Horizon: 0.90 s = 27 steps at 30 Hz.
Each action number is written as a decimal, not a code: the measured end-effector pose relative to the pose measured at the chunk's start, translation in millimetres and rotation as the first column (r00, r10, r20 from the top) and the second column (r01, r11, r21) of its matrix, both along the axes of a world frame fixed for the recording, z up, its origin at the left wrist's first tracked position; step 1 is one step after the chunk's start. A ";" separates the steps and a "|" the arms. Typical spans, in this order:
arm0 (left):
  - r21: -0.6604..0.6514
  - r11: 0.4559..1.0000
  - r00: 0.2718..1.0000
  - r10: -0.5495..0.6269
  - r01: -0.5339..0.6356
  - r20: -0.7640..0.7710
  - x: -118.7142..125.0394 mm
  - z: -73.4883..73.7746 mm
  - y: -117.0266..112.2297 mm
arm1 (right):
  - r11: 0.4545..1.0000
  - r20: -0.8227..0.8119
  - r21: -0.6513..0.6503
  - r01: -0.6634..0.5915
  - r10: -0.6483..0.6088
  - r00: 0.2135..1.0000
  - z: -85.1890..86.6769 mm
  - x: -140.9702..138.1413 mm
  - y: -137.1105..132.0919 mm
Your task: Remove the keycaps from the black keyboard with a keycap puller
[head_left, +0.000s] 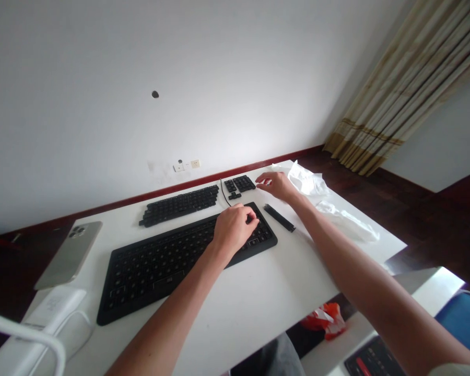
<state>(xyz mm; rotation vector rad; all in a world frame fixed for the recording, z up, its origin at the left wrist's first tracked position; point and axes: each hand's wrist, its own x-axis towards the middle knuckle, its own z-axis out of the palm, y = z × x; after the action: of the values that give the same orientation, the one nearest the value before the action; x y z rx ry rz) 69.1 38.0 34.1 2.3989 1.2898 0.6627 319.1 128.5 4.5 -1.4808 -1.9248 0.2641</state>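
Observation:
A black keyboard frame [156,266] lies across the white table [258,297]. My left hand [235,225] rests on its right end, fingers curled down onto it; anything under them is hidden. Behind it lie rows of removed black keycaps [180,204] and a smaller keycap block [241,184]. My right hand [276,184] hovers just right of that block, fingers loosely bent and apart, with no object visible in them. A long black bar-shaped key [279,217] lies on the table between my two hands.
A phone [68,253] leans at the left, with a white device and cable [50,313] in front. Crumpled white plastic [309,183] and more wrapping [348,222] sit at the right table edge. A thin cable [222,190] runs between keycap groups. Orange packaging [323,319] lies below the table.

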 end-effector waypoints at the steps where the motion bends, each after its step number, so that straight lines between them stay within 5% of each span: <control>1: 0.004 1.000 1.000 -0.008 0.008 -0.022 1.2 1.0 -2.0 | 1.000 -0.007 0.002 0.000 0.000 1.000 0.4 0.0 -0.2; 11: 0.149 0.988 0.987 -0.025 0.050 -0.162 8.0 -12.6 -9.4 | 0.999 -0.035 0.035 -0.021 0.023 0.999 1.8 0.0 0.6; 23: 0.091 0.995 0.994 -0.039 0.048 -0.104 5.9 -7.3 -4.3 | 0.999 -0.086 0.010 -0.043 0.044 0.995 9.1 -5.5 -7.1; 27: 0.080 0.996 0.998 -0.049 0.047 0.025 6.7 -2.0 -3.3 | 0.996 -0.121 0.004 -0.087 0.086 0.989 12.7 -7.1 -9.3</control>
<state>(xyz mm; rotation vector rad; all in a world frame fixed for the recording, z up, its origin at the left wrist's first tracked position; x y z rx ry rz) 75.8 34.7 32.1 2.4677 1.2122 0.7425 312.0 119.2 17.2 -1.3523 -1.8942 0.3855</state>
